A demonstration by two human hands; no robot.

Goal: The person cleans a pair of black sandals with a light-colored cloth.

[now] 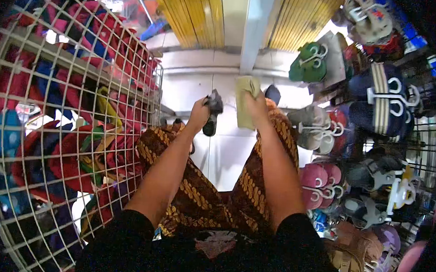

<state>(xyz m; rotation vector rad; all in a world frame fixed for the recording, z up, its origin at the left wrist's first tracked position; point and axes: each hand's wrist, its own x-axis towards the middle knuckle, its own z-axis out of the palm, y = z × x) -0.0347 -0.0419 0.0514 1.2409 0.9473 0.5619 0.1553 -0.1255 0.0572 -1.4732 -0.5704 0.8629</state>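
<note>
Near the middle of the head view, my left hand is closed on a dark sandal, which hangs upright over the white floor. My right hand grips a folded pale green cloth to the right of the sandal, a short gap away from it. Its fingers are partly hidden and slightly blurred. Both hands are in front of my knees, which are covered by brown patterned trousers.
A white wire grid with red and blue items behind it stands at the left. Sandals on white hangers fill the rack at the right. Yellow slatted panels and a pale post are ahead, beyond the tiled floor.
</note>
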